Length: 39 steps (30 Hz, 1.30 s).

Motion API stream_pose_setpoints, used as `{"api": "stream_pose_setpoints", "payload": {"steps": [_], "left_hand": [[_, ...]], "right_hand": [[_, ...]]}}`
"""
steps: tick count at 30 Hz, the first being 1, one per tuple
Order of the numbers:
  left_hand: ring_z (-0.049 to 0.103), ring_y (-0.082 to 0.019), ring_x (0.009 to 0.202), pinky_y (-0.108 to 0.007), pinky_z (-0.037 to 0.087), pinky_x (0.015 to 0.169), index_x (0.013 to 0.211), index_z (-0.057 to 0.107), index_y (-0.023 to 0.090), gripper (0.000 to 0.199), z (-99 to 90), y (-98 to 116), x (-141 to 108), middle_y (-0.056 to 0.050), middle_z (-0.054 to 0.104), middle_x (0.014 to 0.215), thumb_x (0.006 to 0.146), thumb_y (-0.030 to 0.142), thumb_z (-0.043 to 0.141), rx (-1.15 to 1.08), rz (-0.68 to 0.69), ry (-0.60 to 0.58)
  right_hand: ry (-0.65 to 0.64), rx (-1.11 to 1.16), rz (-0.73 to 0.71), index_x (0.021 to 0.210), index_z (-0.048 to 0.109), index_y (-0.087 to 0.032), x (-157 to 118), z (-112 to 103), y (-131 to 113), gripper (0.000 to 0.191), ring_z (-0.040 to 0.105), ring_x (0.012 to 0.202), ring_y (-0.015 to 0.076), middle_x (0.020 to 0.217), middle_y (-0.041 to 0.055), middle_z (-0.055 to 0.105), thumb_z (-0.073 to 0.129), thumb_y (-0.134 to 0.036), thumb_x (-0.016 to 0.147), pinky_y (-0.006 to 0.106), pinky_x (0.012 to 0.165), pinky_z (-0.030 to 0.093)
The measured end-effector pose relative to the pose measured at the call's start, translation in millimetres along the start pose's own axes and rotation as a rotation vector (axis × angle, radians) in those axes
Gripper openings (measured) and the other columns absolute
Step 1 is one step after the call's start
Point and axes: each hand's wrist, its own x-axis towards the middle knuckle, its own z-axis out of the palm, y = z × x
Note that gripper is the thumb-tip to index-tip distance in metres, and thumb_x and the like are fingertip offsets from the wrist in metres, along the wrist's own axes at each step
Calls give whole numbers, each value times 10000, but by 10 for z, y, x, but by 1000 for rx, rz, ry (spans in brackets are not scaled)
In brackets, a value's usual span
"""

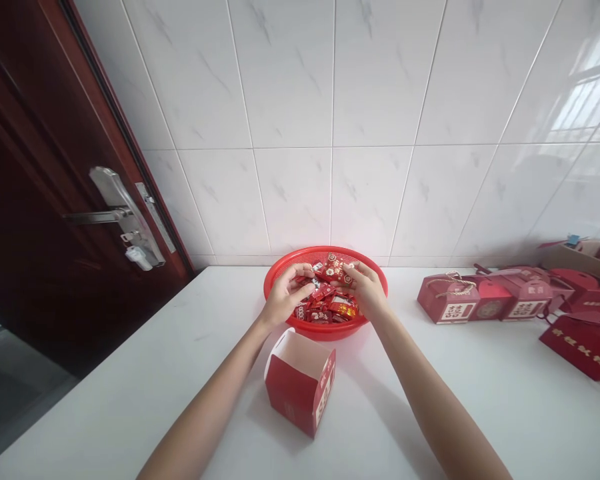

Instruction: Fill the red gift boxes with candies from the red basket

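Just in front of the red basket (325,333), the open red box (293,395) stands upright, nearer the left forearm. Above the basket's left part, the left hand (283,295) has its thumb and fingers slightly parted; whether they grip anything, I cannot tell. Over its right part, the right hand (369,291) pinches a patterned packet (334,268), which extends leftward from those fingers, above the basket's far half.

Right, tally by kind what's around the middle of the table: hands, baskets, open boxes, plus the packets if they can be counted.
Hands: 2 (left hand, right hand)
Basket: 1
Open box: 1
Total: 4, without the packets, which overlap too much to count.
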Motion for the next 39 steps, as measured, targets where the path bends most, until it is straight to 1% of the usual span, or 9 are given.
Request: {"api": "stream_pose_setpoints", "payload": {"steps": [3, 6, 10, 15, 21, 25, 29, 34, 39], "left_hand": [[634, -263, 1178, -350, 549, 960, 1140, 600, 195, 467, 21, -66, 19, -97, 639, 1296, 743, 405, 727, 14, 10, 14], [639, -261, 1178, -351, 549, 954, 1184, 591, 203, 506, 24, -109, 38, -92, 621, 1354, 735, 396, 723, 29, 4, 33], [565, -279, 1301, -365, 488, 1055, 1201, 603, 207, 546, 3, -126, 59, -90, 635, 1359, 697, 360, 749, 39, -1, 41], [563, -284, 1302, -395, 433, 1126, 1159, 664, 194, 519, -35, -129, 70, -90, 662, 1334, 674, 329, 787, 27, -21, 2], [632, -309, 1194, -433, 508, 1030, 1044, 719, 185, 438, -51, -148, 70, -100, 709, 1250, 663, 373, 822, -4, -92, -14], [662, -282, 1104, -413, 543, 967, 1010, 712, 176, 477, -44, -160, 73, -89, 717, 1191, 637, 441, 845, -21, -119, -12], [652, -271, 1116, -398, 554, 961, 1012, 695, 181, 492, -38, -157, 77, -79, 712, 1151, 630, 455, 843, -19, -120, -12], [649, -276, 1144, -399, 526, 1015, 1090, 688, 184, 518, -26, -118, 65, -83, 716, 1159, 652, 421, 833, 42, -110, -64], [629, -282, 1221, -375, 506, 1039, 1196, 660, 201, 524, -6, -78, 51, -86, 685, 1293, 768, 490, 750, 157, -106, -155]], "right_hand": [[56, 8, 13, 777, 509, -255, 41, -62, 44, 487, 748, 708, 268, 787, 4, 701, 875, -521, 597, 405, 691, 627], [65, -3, 34, 825, 525, -260, 55, -84, 89, 442, 757, 718, 271, 786, -7, 688, 869, -450, 623, 413, 705, 637], [-3, -30, 64, 928, 628, -242, 28, -39, 94, 394, 762, 737, 265, 841, 15, 721, 853, -413, 654, 412, 727, 645], [-111, -51, 83, 911, 675, -214, -31, 24, 45, 378, 755, 740, 235, 839, 22, 751, 875, -348, 620, 381, 764, 640], [-123, -41, 80, 817, 625, -215, -37, 0, 33, 370, 749, 739, 224, 808, 4, 736, 879, -358, 588, 380, 783, 634], [-110, -49, 75, 912, 653, -224, -39, 4, 33, 412, 739, 788, 224, 850, 5, 737, 872, -357, 590, 365, 753, 634], [-146, -86, 83, 975, 698, -225, -71, 36, 40, 426, 717, 836, 210, 873, 8, 734, 876, -345, 607, 338, 749, 626], [-170, -99, 76, 932, 701, -208, -108, 74, 47, 445, 725, 843, 228, 897, 15, 745, 908, -332, 558, 365, 758, 622], [-64, -103, -3, 916, 691, -217, -72, 42, 40, 435, 726, 817, 230, 878, 20, 751, 898, -373, 567, 387, 781, 617]]}}
